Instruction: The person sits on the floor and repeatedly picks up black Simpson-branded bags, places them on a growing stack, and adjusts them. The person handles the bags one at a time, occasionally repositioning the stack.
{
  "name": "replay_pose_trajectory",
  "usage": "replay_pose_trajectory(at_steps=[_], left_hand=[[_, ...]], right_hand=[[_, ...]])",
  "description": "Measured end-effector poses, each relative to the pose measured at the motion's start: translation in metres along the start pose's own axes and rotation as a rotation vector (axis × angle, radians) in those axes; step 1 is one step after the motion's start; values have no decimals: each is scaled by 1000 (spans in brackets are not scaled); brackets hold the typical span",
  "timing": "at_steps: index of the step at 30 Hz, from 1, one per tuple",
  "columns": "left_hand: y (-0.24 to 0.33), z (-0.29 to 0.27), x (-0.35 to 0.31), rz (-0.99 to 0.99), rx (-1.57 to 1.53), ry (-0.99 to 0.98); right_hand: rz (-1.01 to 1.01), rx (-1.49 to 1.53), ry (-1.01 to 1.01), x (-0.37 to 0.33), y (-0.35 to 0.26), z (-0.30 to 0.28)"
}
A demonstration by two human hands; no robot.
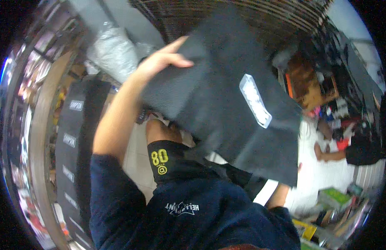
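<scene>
A large black sheet [218,100] with a leather-like grain fills the middle of the view, tilted in front of my body. A white printed patch [255,101] runs slantwise across it. My left hand [164,60] is raised at the sheet's upper left edge and grips it, thumb on the near face and the other fingers mostly behind. My right forearm [279,196] passes behind the lower right corner, so the sheet hides most of my right hand. A small skin-coloured spot shows at the right edge, maybe a fingertip. Below the sheet, a white strip [266,191] lies beside that forearm.
A long black panel [72,154] with repeated white labels stands at my left, beside cluttered shelving [38,133]. Further ahead lies a plastic-wrapped bundle [114,50]. Another person [364,143] is low on the white floor at the right, near a green box [334,198] and a wooden cabinet [303,77].
</scene>
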State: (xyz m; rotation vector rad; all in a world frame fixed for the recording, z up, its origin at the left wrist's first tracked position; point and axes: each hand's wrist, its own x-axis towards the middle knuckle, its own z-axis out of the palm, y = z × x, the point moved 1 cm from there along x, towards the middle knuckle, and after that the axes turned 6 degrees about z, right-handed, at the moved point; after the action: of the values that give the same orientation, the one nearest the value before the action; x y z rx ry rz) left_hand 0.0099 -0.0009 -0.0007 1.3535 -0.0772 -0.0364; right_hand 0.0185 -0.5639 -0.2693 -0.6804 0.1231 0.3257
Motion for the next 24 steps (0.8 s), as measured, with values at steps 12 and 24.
replay_pose_trajectory(at_steps=[12,24], left_hand=[[-20,-133,-147,-142,-104,331],[-83,-172,-206,-202,-261,488]], right_hand=[[575,-628,-230,48,44,174],[511,-968,151,29,27,201]])
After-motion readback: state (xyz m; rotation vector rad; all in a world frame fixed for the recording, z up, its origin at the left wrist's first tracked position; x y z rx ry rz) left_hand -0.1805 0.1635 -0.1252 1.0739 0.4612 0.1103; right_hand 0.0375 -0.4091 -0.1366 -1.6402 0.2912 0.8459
